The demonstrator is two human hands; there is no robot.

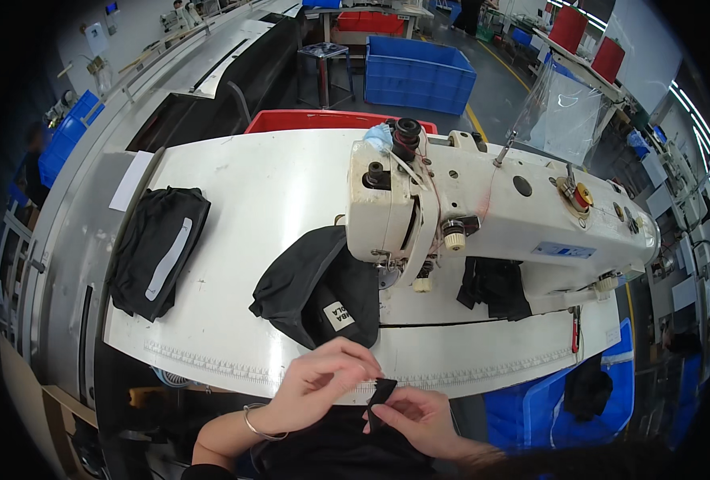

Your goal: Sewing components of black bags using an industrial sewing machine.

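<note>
At the front edge of the white sewing table (179, 336), my right hand (411, 420) pinches a small folded black fabric strip (381, 396). My left hand (323, 380), with a bangle at the wrist, has its fingertips drawn together by the strip's upper end; what they grip is too small to make out. Just beyond my hands, a black fabric bag (307, 288) with a pale label lies by the needle area of the white sewing machine (491, 208).
Another black piece (159, 252) with a pale strip lies at left; dark fabric (495, 292) sits under the machine arm. Small red-handled snips (576, 332) lie at right. A blue bin (515, 416) stands below, a red bin (335, 120) and blue crate (419, 68) behind.
</note>
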